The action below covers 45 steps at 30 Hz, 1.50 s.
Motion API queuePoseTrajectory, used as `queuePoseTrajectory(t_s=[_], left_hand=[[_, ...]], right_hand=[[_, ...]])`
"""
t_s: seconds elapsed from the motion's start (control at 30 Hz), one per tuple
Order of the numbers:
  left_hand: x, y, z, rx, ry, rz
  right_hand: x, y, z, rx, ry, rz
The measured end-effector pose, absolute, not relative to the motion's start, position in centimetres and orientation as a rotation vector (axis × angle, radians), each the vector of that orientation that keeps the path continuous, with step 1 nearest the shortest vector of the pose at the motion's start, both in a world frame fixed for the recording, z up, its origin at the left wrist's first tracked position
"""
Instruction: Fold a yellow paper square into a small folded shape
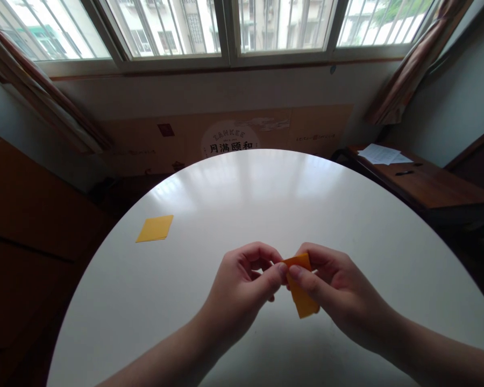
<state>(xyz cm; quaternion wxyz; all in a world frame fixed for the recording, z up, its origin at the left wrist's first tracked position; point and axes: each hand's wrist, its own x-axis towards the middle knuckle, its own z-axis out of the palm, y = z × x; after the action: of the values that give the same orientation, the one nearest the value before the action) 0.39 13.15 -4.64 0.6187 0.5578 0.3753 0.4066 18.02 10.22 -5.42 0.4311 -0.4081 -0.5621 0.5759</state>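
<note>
1. Daylight pours through barred, pale-framed windows (169, 29) on the far side, gleaming across a round, glossy white table (242, 209).
2. Centre of the action, near side: a narrow, folded orange paper piece (304, 303), held just above the tabletop between two bare hands!
3. Left hand (242, 285) has its thumb and fingertips pinched at the paper's far-left corner; right hand (339, 282) clasps the right side, thumb pressed on the face, fingers behind.
4. Both thumbs cover part of the far end, while the near end pokes out below the right thumb.
5. Over on the far left, well apart, lies a flat yellow paper square (155, 229).
6. Far right, a brown wooden side table (443, 185) bears loose white paper sheets (383, 154).
</note>
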Motion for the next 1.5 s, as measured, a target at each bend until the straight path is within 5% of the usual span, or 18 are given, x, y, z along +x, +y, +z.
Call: queuePoseTrajectory(t_s=[0.63,1.5], left_hand=[[-1.4,14.0,-3.0,2.269,0.674,1.315],[-1.5,14.2,-3.0,2.427,0.643,1.303]], right_hand=[[18.3,10.0,-4.6,-1.0,-1.34,1.501],[18.5,10.0,-4.5,-1.047,-1.383,1.49]])
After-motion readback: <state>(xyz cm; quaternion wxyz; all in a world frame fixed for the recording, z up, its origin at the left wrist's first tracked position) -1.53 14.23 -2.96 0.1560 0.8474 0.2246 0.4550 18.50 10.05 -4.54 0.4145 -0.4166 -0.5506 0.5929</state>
